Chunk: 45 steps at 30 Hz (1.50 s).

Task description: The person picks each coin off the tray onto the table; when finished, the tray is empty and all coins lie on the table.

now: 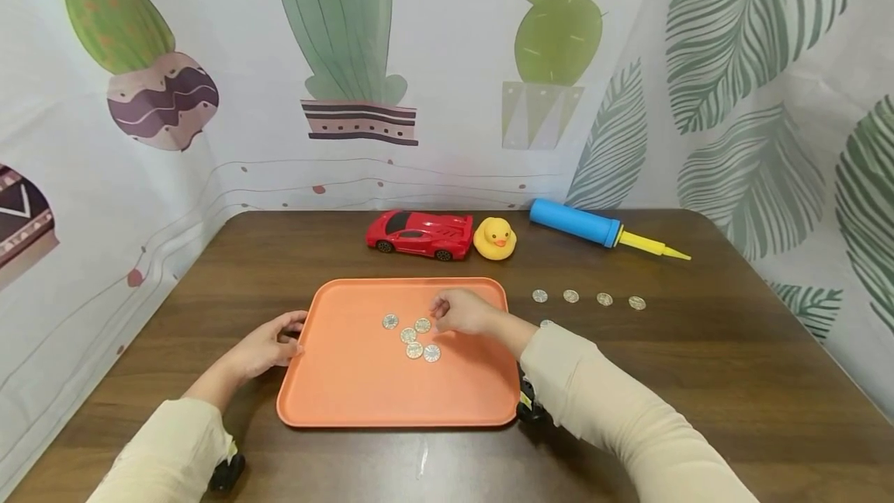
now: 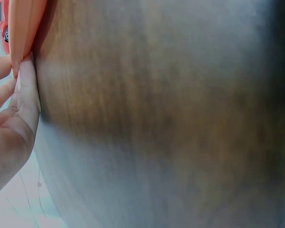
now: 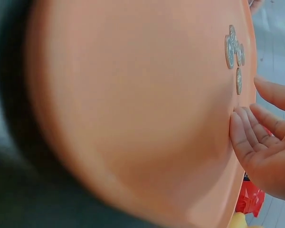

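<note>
Several coins [image 1: 414, 350] lie in a loose cluster on an orange tray [image 1: 349, 394]. My left hand [image 1: 261, 346] holds the tray's left rim; in the left wrist view, digits [image 2: 28, 85] sit on both sides of that edge. Over the tray, just right of the coins, is my right hand [image 1: 462, 312]. The right wrist view shows its thumb and fingers apart, with no coin visible between them. Lower fingertips [image 3: 236, 124] touch or nearly touch the tray surface, close to the nearest coin [image 3: 239, 80].
Right of the tray, more coins [image 1: 571, 296] form a row on the brown table [image 1: 698, 379]; another is partly hidden by the right sleeve. Along the back stand a red toy car [image 1: 422, 235], a yellow rubber duck [image 1: 494, 239] and a blue-and-yellow hand pump [image 1: 576, 222], before a patterned cloth.
</note>
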Each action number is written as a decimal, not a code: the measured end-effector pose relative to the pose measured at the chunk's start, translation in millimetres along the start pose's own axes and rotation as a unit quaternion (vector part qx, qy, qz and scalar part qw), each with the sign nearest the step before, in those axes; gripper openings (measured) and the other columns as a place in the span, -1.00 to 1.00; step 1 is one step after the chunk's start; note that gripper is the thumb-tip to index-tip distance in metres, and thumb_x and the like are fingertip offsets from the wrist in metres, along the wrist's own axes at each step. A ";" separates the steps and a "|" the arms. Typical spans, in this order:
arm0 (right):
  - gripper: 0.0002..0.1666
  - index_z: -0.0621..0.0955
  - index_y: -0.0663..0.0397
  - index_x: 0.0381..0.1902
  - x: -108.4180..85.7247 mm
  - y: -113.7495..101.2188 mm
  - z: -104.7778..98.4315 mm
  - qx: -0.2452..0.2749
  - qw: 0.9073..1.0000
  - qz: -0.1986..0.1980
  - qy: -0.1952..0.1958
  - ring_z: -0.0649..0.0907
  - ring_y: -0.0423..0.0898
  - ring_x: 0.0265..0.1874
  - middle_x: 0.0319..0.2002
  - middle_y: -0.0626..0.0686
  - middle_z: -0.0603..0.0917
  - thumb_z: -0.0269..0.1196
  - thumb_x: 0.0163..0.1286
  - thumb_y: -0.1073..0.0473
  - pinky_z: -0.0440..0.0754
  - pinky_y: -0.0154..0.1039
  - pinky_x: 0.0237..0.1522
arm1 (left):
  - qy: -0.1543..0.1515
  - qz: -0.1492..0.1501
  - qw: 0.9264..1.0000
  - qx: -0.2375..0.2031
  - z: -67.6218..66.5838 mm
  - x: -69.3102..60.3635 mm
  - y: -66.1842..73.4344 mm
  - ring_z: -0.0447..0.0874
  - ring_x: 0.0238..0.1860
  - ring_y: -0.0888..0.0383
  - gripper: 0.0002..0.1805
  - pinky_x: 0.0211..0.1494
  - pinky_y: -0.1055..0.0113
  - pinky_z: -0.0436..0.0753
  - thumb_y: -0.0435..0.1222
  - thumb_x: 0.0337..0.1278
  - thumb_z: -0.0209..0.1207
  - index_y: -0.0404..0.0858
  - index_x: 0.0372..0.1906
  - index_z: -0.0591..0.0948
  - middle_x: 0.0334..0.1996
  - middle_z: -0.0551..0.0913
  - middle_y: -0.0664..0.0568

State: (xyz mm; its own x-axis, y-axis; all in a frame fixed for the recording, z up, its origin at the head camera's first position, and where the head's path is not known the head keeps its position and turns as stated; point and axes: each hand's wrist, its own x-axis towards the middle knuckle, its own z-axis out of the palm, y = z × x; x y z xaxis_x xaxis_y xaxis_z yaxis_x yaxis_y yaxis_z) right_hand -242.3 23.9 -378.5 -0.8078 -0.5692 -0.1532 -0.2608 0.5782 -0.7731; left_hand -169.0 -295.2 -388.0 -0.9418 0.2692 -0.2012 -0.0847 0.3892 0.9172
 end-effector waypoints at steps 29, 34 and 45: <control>-0.84 0.46 0.16 -0.55 16.3 -11.6 6.7 -0.131 0.990 -0.054 -0.005 0.36 -0.18 -0.56 -0.60 -0.07 0.42 0.26 -0.04 0.38 0.32 -0.40 -0.50 | 0.004 -0.002 1.000 -0.003 -1.4 1.9 -3.5 0.39 -0.24 0.07 -0.35 -0.25 0.21 0.55 -0.57 -0.05 -0.03 -0.58 0.18 0.00 -0.03 0.16 -0.42; -0.84 0.44 0.17 -0.58 12.0 -6.3 3.2 -0.075 0.996 -0.045 0.002 0.38 -0.20 -0.63 -0.63 -0.03 0.44 0.21 -0.02 0.43 0.34 -0.43 -0.60 | 0.006 0.000 1.000 0.003 -0.2 2.4 -3.2 0.39 -0.23 0.06 -0.36 -0.25 0.21 0.55 -0.57 -0.06 -0.03 -0.58 0.18 0.01 -0.02 0.16 -0.42; -0.86 0.39 0.26 -0.51 -7.3 -3.8 -14.6 0.050 0.996 -0.067 0.044 0.46 -0.16 -0.64 -0.60 0.05 0.44 0.03 0.00 0.54 0.40 -0.41 -0.61 | 0.009 0.000 1.000 0.012 0.2 1.5 -2.3 0.39 -0.23 0.04 -0.36 -0.26 0.21 0.55 -0.57 -0.07 -0.03 -0.58 0.18 0.01 -0.03 0.17 -0.43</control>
State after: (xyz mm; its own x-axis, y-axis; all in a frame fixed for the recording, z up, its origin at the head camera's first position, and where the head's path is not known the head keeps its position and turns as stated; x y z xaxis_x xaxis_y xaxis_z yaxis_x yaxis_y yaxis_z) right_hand -243.1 34.4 -365.4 -0.8141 -0.5806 0.0069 -0.3191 0.4375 -0.8407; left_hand -170.2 -295.4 -390.6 -0.9474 0.2534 -0.1954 -0.0778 0.4098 0.9088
